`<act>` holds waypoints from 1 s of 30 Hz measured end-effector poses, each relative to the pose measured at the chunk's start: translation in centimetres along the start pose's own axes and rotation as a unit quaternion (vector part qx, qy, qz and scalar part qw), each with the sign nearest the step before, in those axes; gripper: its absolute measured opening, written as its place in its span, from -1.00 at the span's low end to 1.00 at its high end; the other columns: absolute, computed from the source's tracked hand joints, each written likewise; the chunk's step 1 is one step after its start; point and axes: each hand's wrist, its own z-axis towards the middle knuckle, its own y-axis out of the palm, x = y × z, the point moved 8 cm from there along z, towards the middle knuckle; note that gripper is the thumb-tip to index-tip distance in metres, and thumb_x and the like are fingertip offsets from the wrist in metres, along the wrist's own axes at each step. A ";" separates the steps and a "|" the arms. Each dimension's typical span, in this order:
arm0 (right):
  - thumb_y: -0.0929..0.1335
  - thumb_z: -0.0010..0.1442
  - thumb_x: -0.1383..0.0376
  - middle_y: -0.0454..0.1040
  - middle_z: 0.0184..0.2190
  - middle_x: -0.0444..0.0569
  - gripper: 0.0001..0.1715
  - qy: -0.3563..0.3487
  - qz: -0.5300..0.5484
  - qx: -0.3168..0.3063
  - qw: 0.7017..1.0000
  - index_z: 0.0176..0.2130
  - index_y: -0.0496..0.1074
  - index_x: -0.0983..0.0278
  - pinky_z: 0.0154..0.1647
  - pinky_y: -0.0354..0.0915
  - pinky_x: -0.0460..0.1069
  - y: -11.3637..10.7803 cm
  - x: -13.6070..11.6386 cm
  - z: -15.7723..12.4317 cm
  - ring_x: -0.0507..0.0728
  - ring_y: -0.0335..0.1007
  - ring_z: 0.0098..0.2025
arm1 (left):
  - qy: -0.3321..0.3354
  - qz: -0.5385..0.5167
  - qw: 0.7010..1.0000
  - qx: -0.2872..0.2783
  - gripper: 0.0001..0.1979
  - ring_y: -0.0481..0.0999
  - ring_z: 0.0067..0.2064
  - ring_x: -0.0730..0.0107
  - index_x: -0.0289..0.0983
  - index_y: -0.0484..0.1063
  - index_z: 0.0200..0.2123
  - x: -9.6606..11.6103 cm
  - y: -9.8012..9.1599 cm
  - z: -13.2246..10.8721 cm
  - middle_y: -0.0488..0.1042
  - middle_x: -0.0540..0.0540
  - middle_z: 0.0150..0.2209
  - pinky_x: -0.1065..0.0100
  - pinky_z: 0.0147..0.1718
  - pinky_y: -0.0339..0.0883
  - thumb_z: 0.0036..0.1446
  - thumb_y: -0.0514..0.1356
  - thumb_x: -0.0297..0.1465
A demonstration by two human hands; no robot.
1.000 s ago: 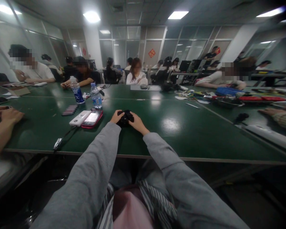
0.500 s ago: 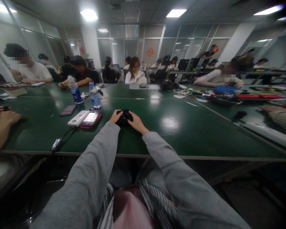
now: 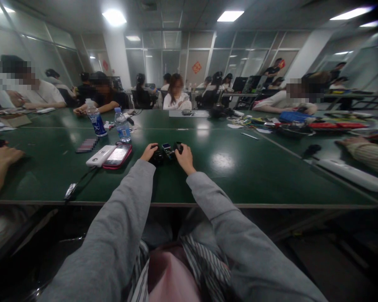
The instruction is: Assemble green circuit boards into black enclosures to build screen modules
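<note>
Head-worn view of a person in grey sleeves [image 3: 113,214] seated at a wide green surface [image 3: 255,180], both bare hands reaching forward to a small electronic assembly just beyond the near edge. The left hand [image 3: 149,152] has its fingers curled against the outer side of a black body [image 3: 158,157], apparently gripping it; the right hand [image 3: 185,158] pinches a dark piece [image 3: 178,147] between thumb and fingers, tilted up off the surface. Between the two hands sits a small circuit board [image 3: 168,149] with a pale screen facing upward; whether it is joined to the black body cannot be told. The grips come from opposite outer sides, probably so each part stays steady and the board between them stays uncovered. To the left, a white device [image 3: 101,156] lies beside a phone [image 3: 117,156] in a reddish-pink case, its screen lit, with a dark cable [image 3: 87,178] running toward the near edge; they seem set aside to leave room for the hands. Behind them stand a bottle with a blue wrapper [image 3: 96,119] and a clear bottle [image 3: 122,128] with a blue cap. The blue wrapper carries white lettering (too blurred to read), the clear bottle's label is equally illegible, and a red diamond sign [image 3: 197,67] on the far wall bears golden marks that cannot be made out.
</note>
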 end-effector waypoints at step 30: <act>0.19 0.31 0.19 0.24 0.06 0.19 -0.58 -0.007 -0.036 0.004 0.999 0.07 0.34 0.30 0.12 0.15 0.22 0.1 -0.4 -0.2 0.28 0.17 0.12 | 0.233 0.267 0.925 0.140 -0.52 0.11 0.33 0.11 -0.24 0.31 0.16 10.6 -0.7 -7.9 0.17 -0.19 0.29 0.07 0.34 -0.06 0.15 0.06 -0.51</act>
